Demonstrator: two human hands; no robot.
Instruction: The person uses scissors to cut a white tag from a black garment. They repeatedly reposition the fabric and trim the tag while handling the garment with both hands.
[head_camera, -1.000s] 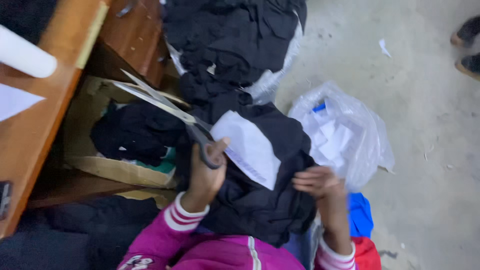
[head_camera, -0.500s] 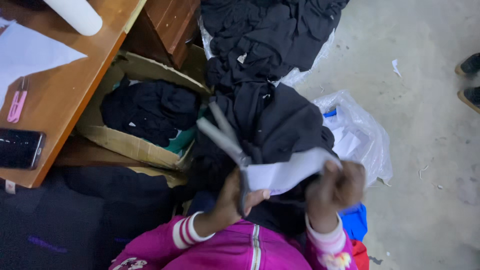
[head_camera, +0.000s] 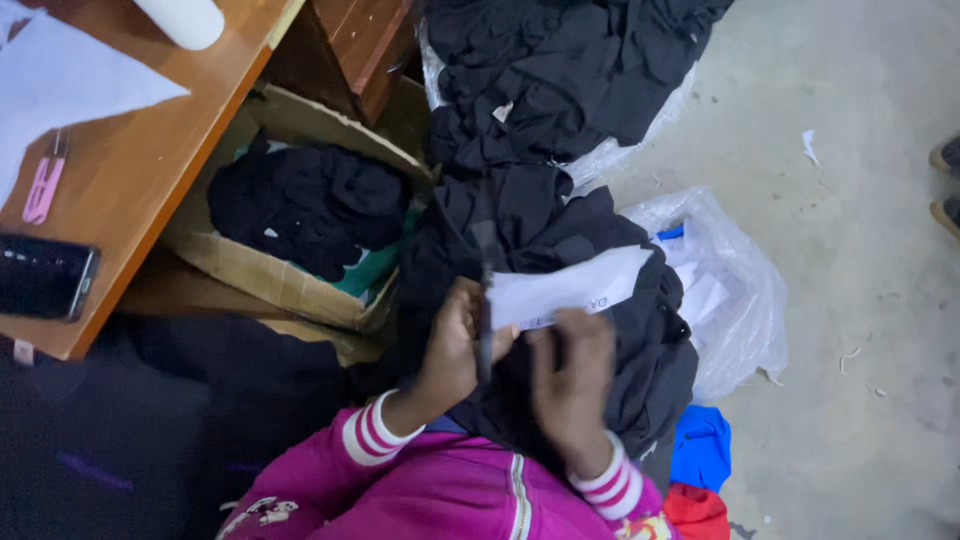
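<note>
A grey concrete floor (head_camera: 860, 300) lies right of a wooden desk (head_camera: 150, 170), in dim, even light.

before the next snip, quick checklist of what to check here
1. Left hand grips the scissors: ok.
2. Right hand steadies the white label: ok.
3. Blades open or shut: cannot tell, blurred.
4. Right fingers away from the blades: not ok, they sit close beside them.
5. Black garment lies under the label on the lap: ok.
6. Cardboard box of dark clothes stands apart from the hands: ok.
</note>
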